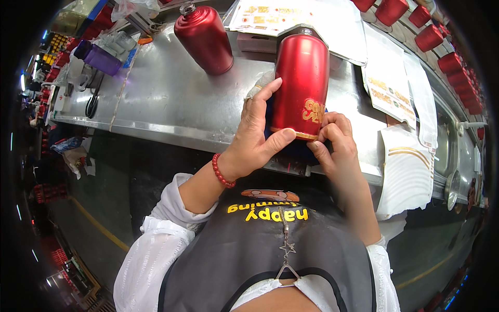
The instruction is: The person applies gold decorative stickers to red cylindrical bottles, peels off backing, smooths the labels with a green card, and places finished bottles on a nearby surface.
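Observation:
A glossy red bottle (pixel 301 78) lies tilted in front of me, its clear glass neck pointing away and its base toward me. Gold lettering is on its lower right side, and a thin gold band runs round the base. A dark cradle-like support shows behind its neck end. My left hand (pixel 254 127) grips the bottle's left side, thumb on the gold band and fingers along the wall. At the lower right edge of the base, my right hand (pixel 337 143) has its fingers curled and its thumb against the band. Whether anything small is pinched there is hidden.
Another red bottle (pixel 204 39) stands on the metal bench (pixel 171 104). Printed decal sheets (pixel 387 88) and a white backing sheet (pixel 408 166) hang over the right side. A purple bottle (pixel 99 57) and black scissors (pixel 93 99) are at the left. Several red bottles line the far right.

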`<state>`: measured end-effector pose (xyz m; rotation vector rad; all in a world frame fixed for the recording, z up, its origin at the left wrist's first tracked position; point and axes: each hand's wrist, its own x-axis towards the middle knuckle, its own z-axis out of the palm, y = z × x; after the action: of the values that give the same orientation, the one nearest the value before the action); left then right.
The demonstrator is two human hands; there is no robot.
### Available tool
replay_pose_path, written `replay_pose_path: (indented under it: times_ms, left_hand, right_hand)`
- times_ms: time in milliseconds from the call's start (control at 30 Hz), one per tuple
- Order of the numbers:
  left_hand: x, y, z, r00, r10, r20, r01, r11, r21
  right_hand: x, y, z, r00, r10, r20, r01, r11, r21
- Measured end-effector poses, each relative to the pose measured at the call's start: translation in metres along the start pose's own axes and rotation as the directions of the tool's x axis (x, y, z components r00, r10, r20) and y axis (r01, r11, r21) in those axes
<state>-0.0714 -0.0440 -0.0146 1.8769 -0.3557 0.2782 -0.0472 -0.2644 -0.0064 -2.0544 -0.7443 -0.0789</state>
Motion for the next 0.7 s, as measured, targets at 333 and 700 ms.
replay_pose_path:
  times_ms: [333, 700]
  left_hand:
    - [-0.0003, 0.0029, -0.0003, 0.999, -0.010, 0.038, 0.006, 0.996, 0.087]
    - [0.0020, -0.0003, 0.0008, 1.000, 0.000, 0.023, -0.001, 0.999, 0.045]
  right_hand:
    - [0.0005, -0.0007, 0.0001, 1.000, -0.021, -0.010, 0.021, 1.000, -0.009]
    - [0.0010, -0.0011, 0.0002, 1.000, -0.024, -0.012, 0.024, 1.000, -0.019]
